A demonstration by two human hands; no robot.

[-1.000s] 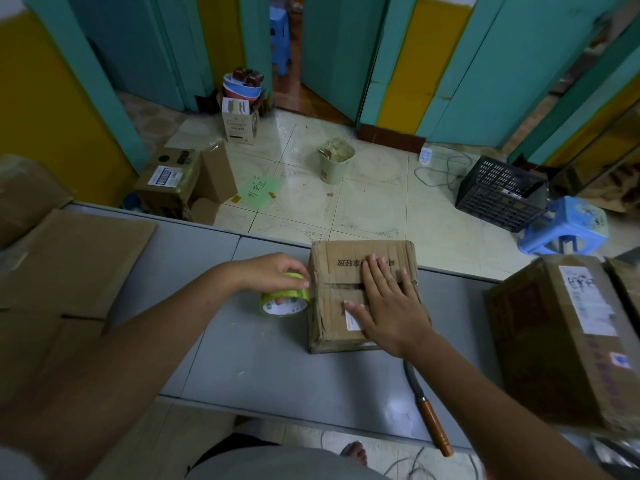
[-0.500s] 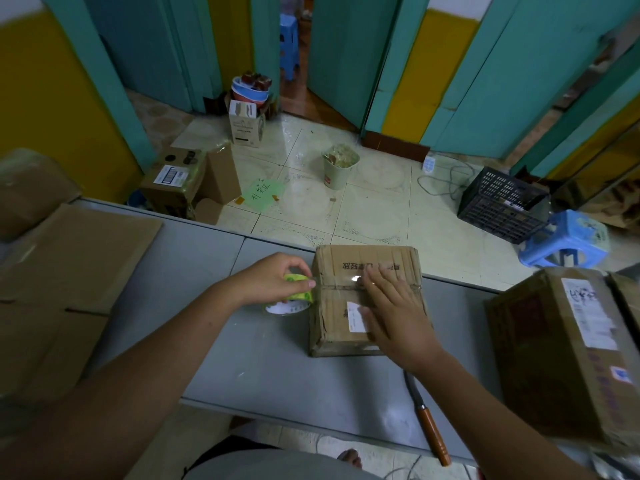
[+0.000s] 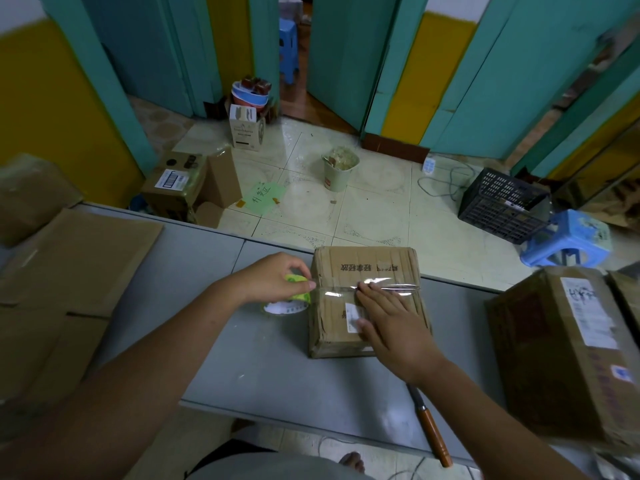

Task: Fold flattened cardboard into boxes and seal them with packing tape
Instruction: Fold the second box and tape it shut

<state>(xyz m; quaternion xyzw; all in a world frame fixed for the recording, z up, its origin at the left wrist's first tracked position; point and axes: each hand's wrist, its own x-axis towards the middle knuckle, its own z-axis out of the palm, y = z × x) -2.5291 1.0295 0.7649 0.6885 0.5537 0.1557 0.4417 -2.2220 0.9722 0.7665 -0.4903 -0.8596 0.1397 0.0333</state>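
A small closed cardboard box [image 3: 367, 268] stands on the grey table [image 3: 263, 368] near its far edge. A clear strip of packing tape [image 3: 391, 285] runs across the box's top seam. My right hand [image 3: 388, 327] lies flat on the box top, fingers straight, pressing just below the tape. My left hand [image 3: 273, 278] grips the yellow-green tape roll [image 3: 296, 296] at the box's left side, tilted against the box edge.
Flattened cardboard sheets [image 3: 69, 271] lie on the table's left part. A larger taped box [image 3: 568, 348] stands at the right. A wooden-handled knife [image 3: 431, 431] lies at the near edge. Beyond the table are floor boxes [image 3: 180, 185], a bin [image 3: 339, 171], a black crate [image 3: 502, 202] and a blue stool [image 3: 568, 237].
My left hand has lifted and tilted the tape roll against the box's left edge. A clear tape strip now shows across the top, and my right hand has slid slightly toward me.
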